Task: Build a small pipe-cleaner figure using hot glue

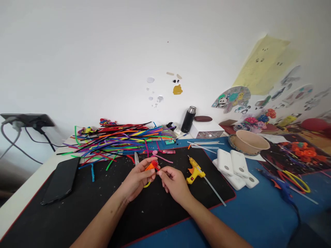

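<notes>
My left hand is closed on a small orange and red pipe-cleaner piece, held just above the black mat. My right hand pinches a red pipe cleaner that comes out of the same piece. The fingers cover much of it, so its full shape is hidden. Behind the hands lies a pink coiled pipe cleaner with a long tail. Scissors lie partly under my left hand, with one blade and a bit of yellow handle showing.
A yellow glue gun with a glue stick lies to the right. Many coloured pipe cleaners are heaped at the back left. A phone rests on the mat. White power packs, a bowl and a black flask stand further right.
</notes>
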Available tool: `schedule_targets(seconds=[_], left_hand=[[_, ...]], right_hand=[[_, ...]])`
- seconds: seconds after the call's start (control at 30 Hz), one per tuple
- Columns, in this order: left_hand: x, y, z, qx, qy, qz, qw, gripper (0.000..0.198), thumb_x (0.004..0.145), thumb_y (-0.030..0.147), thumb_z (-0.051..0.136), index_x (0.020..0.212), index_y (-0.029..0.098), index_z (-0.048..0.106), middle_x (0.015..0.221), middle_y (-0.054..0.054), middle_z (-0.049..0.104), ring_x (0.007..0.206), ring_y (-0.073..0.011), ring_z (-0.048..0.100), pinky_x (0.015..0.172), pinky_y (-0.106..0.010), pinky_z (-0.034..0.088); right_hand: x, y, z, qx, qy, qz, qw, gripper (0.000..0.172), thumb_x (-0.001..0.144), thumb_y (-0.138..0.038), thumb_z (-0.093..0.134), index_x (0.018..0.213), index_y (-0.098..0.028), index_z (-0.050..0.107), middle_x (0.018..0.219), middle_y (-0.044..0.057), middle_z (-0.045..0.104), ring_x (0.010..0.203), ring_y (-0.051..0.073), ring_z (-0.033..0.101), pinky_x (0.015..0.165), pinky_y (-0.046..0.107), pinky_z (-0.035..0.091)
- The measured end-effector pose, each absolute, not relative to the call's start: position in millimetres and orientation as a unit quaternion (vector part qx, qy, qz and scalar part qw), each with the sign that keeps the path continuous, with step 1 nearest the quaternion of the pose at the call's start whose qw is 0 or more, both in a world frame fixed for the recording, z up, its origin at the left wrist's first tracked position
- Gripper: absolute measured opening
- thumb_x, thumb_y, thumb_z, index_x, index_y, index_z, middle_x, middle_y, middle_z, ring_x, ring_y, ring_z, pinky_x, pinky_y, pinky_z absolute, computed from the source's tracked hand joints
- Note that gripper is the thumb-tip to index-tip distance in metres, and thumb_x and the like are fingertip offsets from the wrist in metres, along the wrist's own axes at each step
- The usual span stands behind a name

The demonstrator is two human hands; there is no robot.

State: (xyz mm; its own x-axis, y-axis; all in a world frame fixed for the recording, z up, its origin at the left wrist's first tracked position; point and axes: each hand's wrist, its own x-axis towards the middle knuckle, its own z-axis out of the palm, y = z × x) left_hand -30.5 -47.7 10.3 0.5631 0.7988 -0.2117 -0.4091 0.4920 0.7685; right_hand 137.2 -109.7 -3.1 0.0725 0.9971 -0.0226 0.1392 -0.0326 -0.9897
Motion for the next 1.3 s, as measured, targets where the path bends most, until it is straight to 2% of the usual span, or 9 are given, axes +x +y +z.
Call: schedule_targets(seconds=[0.17,0.33,0.6,0.97,1.1,1.2,1.3], left_hand=[[-29,-47,7,0.352,0.292,0.376,0.806,0.050,0.070,0.021,0.093,0.117,0.020,0.075,0.096,-0.007,0.075,0.065,-0.0090,0.059,0.061,-0.020,0.045],[-30,-47,8,0.362,0.296,0.381,0.797,0.055,0.064,0.020,0.096,0.114,0.019,0.074,0.087,-0.004,0.072,0.061,-0.0091,0.059,0.057,-0.019,0.044],[-31,-45,6,0.391,0.285,0.368,0.794,0.055,0.066,0.025,0.096,0.116,0.018,0.073,0.088,-0.005,0.073,0.062,-0.0096,0.060,0.057,-0.020,0.044],[-28,-50,9,0.396,0.279,0.360,0.797,0.055,0.064,0.024,0.097,0.112,0.017,0.073,0.079,-0.001,0.070,0.059,-0.0083,0.057,0.055,-0.019,0.045],[-32,-41,7,0.341,0.288,0.419,0.791,0.056,0.061,0.017,0.097,0.112,0.016,0.073,0.081,-0.001,0.071,0.055,-0.0054,0.055,0.053,-0.015,0.046],[-36,-37,7,0.319,0.288,0.436,0.790,0.052,0.061,0.013,0.096,0.109,0.016,0.074,0.078,-0.001,0.070,0.054,-0.0059,0.055,0.052,-0.015,0.048],[-35,-39,7,0.317,0.287,0.424,0.799,0.052,0.062,0.013,0.095,0.110,0.015,0.075,0.079,-0.002,0.070,0.053,-0.0059,0.055,0.051,-0.015,0.048]], right_hand=[[136,-111,-4,-0.550,-0.512,0.464,0.468,0.038,0.096,-0.053,0.060,0.085,-0.018,0.069,0.057,-0.005,0.056,0.041,0.009,0.048,0.043,0.022,0.037],[133,-115,-5,-0.546,-0.506,0.496,0.447,0.041,0.095,-0.057,0.061,0.088,-0.017,0.069,0.056,-0.004,0.059,0.039,0.009,0.050,0.042,0.020,0.035],[128,-118,-3,-0.536,-0.484,0.527,0.448,0.050,0.091,-0.065,0.061,0.087,-0.016,0.068,0.054,-0.003,0.061,0.038,0.009,0.052,0.039,0.019,0.033],[129,-128,-11,-0.523,-0.481,0.547,0.442,0.048,0.090,-0.063,0.064,0.092,-0.015,0.069,0.058,-0.002,0.064,0.039,0.010,0.055,0.037,0.019,0.032],[141,-135,-7,-0.547,-0.509,0.514,0.421,0.037,0.094,-0.053,0.063,0.092,-0.016,0.070,0.063,-0.002,0.065,0.044,0.010,0.056,0.046,0.021,0.042],[167,-143,2,-0.592,-0.561,0.443,0.373,0.028,0.098,-0.042,0.061,0.096,-0.018,0.074,0.067,-0.002,0.067,0.047,0.010,0.053,0.049,0.022,0.040],[199,-152,18,-0.652,-0.608,0.338,0.302,0.022,0.098,-0.035,0.061,0.107,-0.021,0.076,0.070,0.000,0.072,0.061,0.015,0.064,0.061,0.024,0.045]])
